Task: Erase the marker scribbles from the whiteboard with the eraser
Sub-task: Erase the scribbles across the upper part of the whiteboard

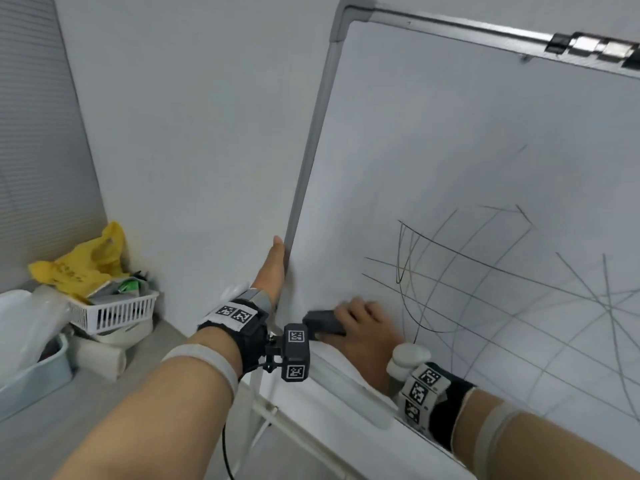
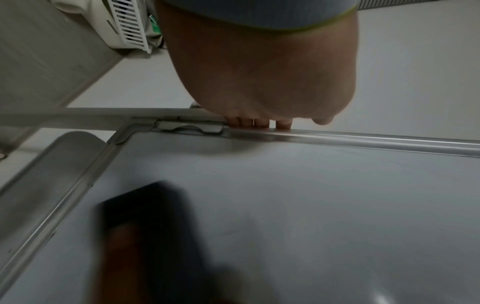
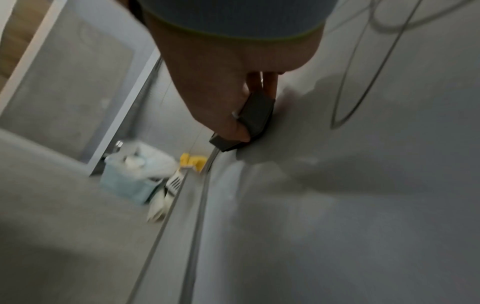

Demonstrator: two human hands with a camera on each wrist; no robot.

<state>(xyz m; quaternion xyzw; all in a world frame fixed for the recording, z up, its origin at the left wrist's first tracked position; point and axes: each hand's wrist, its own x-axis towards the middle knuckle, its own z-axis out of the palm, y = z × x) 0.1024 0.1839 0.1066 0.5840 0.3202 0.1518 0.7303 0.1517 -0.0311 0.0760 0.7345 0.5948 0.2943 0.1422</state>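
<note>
Pale grey wall (image 1: 194, 109) fills the back of the room, plain and evenly lit, and over on the far left a ribbed grey blind (image 1: 31, 133) runs down beside it. Down in the corner, on the grey floor (image 1: 41, 441), there's a white slatted basket (image 1: 114, 311) stuffed with packets and a crumpled yellow plastic bag (image 1: 86, 265), perched on top of white containers (image 1: 104, 355). Just beside that, at the left edge, sits a pale blue tub (image 1: 31, 379) with clear plastic bulging out of it, and the light is soft and flat throughout.
</note>
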